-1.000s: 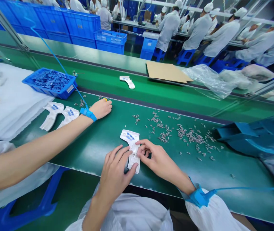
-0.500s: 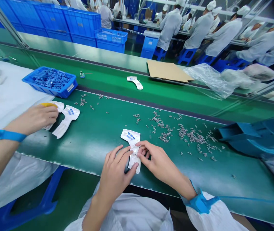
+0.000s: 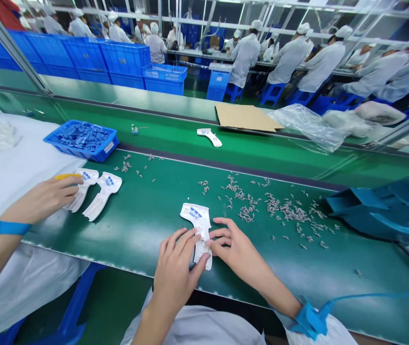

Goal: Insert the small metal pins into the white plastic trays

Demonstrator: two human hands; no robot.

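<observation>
A white pistol-shaped plastic shell half (image 3: 196,216) with blue pieces in its wide upper end lies on the green bench in front of me. My left hand (image 3: 177,266) grips its narrow handle from the left, with the thumb near the lower end and the fingertips across the middle. At the handle's right edge is my right hand (image 3: 235,249). Its thumb touches the shell, with a bent finger close to the thumb and the index finger raised apart. Whatever small thing lies between these fingertips is hidden.
Loose small metal parts (image 3: 287,208) are scattered right of centre, near a blue-green scoop-like bin (image 3: 369,206). At left, a co-worker's hand (image 3: 42,196) touches one of two similar shells (image 3: 104,191). A blue tray (image 3: 100,155) holds blue pieces. Another shell (image 3: 210,137) lies beyond the bench.
The camera view has tilted up a little. My right index finger has lifted off the shell; my left hand keeps its grip. The co-worker's shell has shifted slightly.
</observation>
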